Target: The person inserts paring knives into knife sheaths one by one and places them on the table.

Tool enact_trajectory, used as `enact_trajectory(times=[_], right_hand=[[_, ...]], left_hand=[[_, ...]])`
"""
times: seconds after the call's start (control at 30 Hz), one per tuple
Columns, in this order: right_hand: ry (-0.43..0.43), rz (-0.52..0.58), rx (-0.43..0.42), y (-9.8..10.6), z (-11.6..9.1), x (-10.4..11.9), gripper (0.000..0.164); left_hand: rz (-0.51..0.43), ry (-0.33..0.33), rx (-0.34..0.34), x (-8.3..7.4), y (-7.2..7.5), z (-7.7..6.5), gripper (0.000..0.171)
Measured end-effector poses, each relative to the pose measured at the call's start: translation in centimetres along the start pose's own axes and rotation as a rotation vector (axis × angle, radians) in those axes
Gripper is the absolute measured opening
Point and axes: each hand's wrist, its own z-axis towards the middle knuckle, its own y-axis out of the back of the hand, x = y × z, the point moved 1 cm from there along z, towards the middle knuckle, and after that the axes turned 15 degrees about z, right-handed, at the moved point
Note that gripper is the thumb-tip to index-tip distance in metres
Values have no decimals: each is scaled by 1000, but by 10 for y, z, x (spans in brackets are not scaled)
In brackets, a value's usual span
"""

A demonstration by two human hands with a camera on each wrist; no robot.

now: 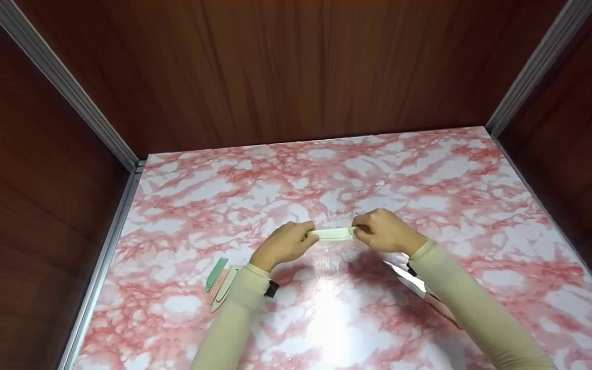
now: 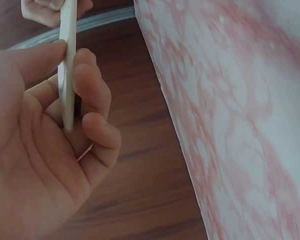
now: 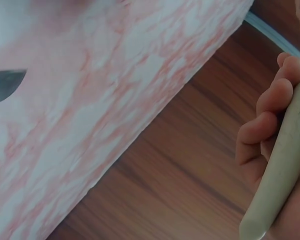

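Observation:
A pale, cream-green sheathed knife [image 1: 332, 235] is stretched level between the two hands, above the table. My left hand [image 1: 287, 244] pinches its thin, tapered sheath end [image 2: 67, 100] between thumb and fingers. My right hand [image 1: 386, 231] grips the other end, where the thick, round-ended handle [image 3: 280, 175] lies along the curled fingers. Under the right forearm lie knives with bare blades [image 1: 411, 280] and a pink handle [image 1: 444, 311], partly covered by the sleeve. One dark blade tip [image 3: 7, 86] also shows in the right wrist view.
Left of the left forearm lie a green sheath [image 1: 217, 273], a pink one [image 1: 218, 283] and a cream one [image 1: 226, 287], fanned close together. The red-and-white marbled table [image 1: 296, 169] meets brown wood panels [image 1: 316, 67] at the back and sides.

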Motion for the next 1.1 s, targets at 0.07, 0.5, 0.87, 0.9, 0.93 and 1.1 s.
enact_trajectory(times=[0.07, 0.5, 0.87, 0.9, 0.93, 1.1], right_hand=[[-4, 13, 3, 2, 0, -3, 13], [-265, 62, -66, 3, 6, -27, 19], [-514, 124, -92, -15, 16, -51, 14], [-522, 125, -93, -15, 17, -54, 15], [-525, 123, -97, -16, 18, -58, 16], [-578, 104, -160, -17, 21, -74, 18]], left_hand=[[-11, 13, -8, 7, 1, -5, 19], [-32, 97, -25, 43, 1, -35, 19], [-38, 127, -57, 72, -12, -71, 23], [-44, 139, -58, 74, -12, -74, 24], [-47, 148, -59, 76, -12, -76, 24], [-89, 160, -61, 83, -15, -87, 22]])
